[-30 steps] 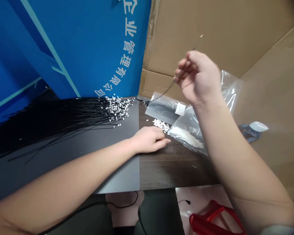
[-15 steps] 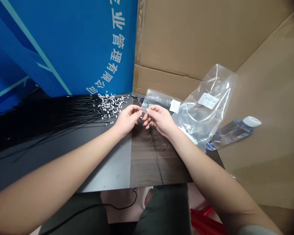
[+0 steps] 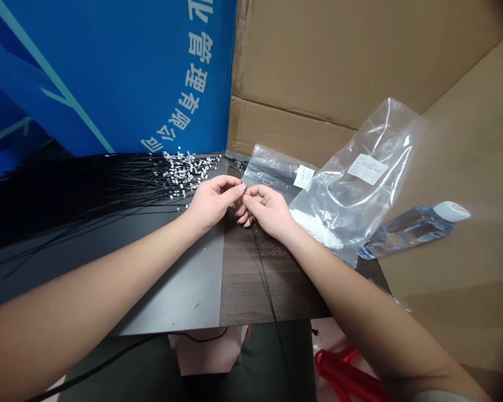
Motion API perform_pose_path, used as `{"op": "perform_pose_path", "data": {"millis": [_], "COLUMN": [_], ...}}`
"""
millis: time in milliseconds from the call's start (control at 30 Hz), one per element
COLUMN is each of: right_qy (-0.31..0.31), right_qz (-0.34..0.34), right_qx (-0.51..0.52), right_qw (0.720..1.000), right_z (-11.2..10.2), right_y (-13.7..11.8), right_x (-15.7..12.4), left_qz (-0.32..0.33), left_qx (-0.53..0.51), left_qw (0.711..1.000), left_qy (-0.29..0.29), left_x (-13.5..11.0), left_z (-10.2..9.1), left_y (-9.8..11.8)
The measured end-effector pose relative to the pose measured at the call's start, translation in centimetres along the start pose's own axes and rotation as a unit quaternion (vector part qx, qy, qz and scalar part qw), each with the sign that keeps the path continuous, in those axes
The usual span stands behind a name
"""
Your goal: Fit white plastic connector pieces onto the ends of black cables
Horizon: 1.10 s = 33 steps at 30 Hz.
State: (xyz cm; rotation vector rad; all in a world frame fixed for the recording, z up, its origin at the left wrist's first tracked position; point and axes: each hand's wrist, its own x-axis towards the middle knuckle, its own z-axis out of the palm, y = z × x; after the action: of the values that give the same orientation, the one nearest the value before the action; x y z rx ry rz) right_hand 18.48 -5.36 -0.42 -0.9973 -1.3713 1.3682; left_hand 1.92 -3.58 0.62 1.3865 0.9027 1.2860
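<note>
**Two hands pinching at mid-table, head-worn view; 12 o'clock lies straight ahead.** The fingertips of the left hand curl in and meet the fingertips of the right hand in a tight mutual pinch, neither released nor clenched into a fist. The left hand and right hand lie close together. A thin black plastic strip descends from the right hand's grasp toward 6 o'clock and passes beyond the table edge. Whatever sits at the fingertips is too small to tell. At 10 o'clock, a heap of tiny white square plastic pieces lies against a fan of thin black plastic strips, on a matte dark-grey panel beside a brown wood-grain panel. At 1 o'clock lies a flat clear plastic bag with a white label; at 2 o'clock, a larger clear plastic bag holds white pieces. Farther out are a clear plastic water bottle with a white cap, brown corrugated cardboard, and a blue printed banner. Risk: a slackened pinch could drop the small item, and the long free end of the strip could swing and snag.
</note>
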Motion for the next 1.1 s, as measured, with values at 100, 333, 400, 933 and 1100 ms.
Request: {"op": "perform_pose_path", "data": {"millis": [100, 333, 400, 933, 1100], "right_qy": [0.012, 0.04, 0.052, -0.149, -0.165], "right_qz": [-0.008, -0.029, -0.046, 0.148, 0.173], "right_qx": [-0.019, -0.066, -0.097, 0.18, 0.25], "right_qw": [1.0, 0.997, 0.993, 0.961, 0.938], "right_z": [0.0, 0.0, -0.2, -0.9, -1.6], "right_y": [0.0, -0.1, 0.0, -1.7, -1.9], "right_x": [0.0, -0.1, -0.2, -0.5, -0.5], "left_qz": [0.014, 0.037, 0.039, -0.059, -0.076], "left_qx": [0.012, 0.036, 0.042, -0.134, -0.186], "left_qw": [1.0, 0.999, 0.998, 0.987, 0.972], "left_qy": [-0.005, -0.012, -0.012, -0.061, -0.118], "left_x": [0.0, -0.1, -0.1, 0.4, 0.4], "left_z": [-0.1, 0.0, -0.1, -0.4, -0.6], "left_y": [-0.1, -0.2, -0.1, 0.7, 0.9]}}
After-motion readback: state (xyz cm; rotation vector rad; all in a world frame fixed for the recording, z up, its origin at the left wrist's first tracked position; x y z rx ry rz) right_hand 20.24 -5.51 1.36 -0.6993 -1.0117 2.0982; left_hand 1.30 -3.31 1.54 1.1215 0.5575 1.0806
